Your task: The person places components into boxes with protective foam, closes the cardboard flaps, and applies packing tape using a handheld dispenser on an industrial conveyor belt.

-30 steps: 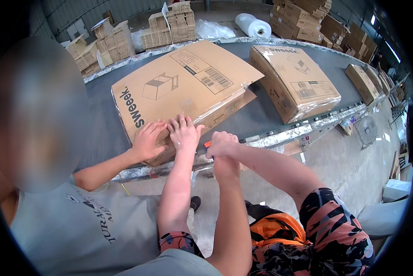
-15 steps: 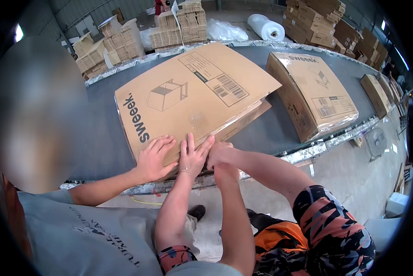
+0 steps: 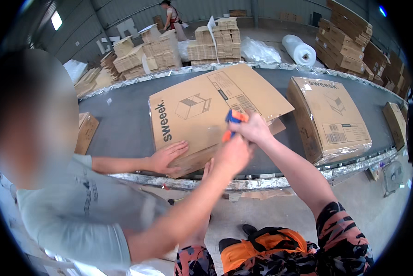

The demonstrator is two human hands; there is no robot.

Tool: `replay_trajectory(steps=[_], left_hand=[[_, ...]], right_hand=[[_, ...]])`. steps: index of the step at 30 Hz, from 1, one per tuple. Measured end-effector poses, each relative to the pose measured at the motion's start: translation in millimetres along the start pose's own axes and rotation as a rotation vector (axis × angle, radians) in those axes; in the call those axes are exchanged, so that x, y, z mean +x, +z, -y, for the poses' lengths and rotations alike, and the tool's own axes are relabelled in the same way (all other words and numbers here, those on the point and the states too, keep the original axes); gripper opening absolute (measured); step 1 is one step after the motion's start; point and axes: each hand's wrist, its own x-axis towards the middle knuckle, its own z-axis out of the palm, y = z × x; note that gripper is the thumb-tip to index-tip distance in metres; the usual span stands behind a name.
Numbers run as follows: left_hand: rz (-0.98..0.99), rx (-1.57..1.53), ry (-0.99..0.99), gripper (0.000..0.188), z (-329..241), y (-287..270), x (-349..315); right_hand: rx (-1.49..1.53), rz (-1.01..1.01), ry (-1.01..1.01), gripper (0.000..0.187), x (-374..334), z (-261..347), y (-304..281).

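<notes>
**Right hand** (image 3: 256, 129): fingers curled and pressed together, pinching a blue-and-orange hand tool (image 3: 234, 117). The tool sticks out past the fingertips on their left side, over the top face of the large flat carton (image 3: 202, 110).

**Left hand** (image 3: 209, 165): mostly hidden behind a co-worker's forearm. Only a few fingertips show, lying against the carton's near edge. Whether they are spread or gripping cannot be told.

**Large flat carton:** lies on the grey conveyor belt (image 3: 123, 124), directly under and beyond the right fingers, with one flap slightly lifted.

**Co-worker's hands:** one closed hand (image 3: 234, 154) is just below the right fingers, at the tool's lower orange end. The other hand (image 3: 169, 156) lies flat with fingers spread on the carton's near corner, left of the left fingertips.

**Second carton** (image 3: 330, 119): film-wrapped, on the belt, well to the right of the right fingers.

**Stacked cartons** (image 3: 215, 41) and a **white film roll** (image 3: 299, 49): far beyond the fingers, past the belt.
</notes>
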Motion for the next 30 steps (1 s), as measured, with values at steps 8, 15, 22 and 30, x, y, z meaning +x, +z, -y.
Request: replay_trajectory(steps=[8, 15, 22, 30], left_hand=[[-0.402, -0.585, -0.658, 0.051, -44.5, 15.4, -231.7], [-0.183, -0.807, -1.737, 0.056, -181.8, 133.3, -643.4], [0.176, -1.112, -2.174, 0.060, -159.3, 46.7, -682.6], [-0.503, -1.081, -1.798, 0.057, 80.4, 108.2, -652.9]], right_hand=[[0.662, -0.055, 0.137, 0.049, 108.2, -17.8, 65.0], [0.559, -0.142, 0.149, 0.064, 237.5, -147.6, 93.0], [-0.612, -0.690, -0.108, 0.051, 80.1, -314.5, 82.6], [0.156, 0.626, -0.475, 0.023, -338.7, -89.4, 317.9]])
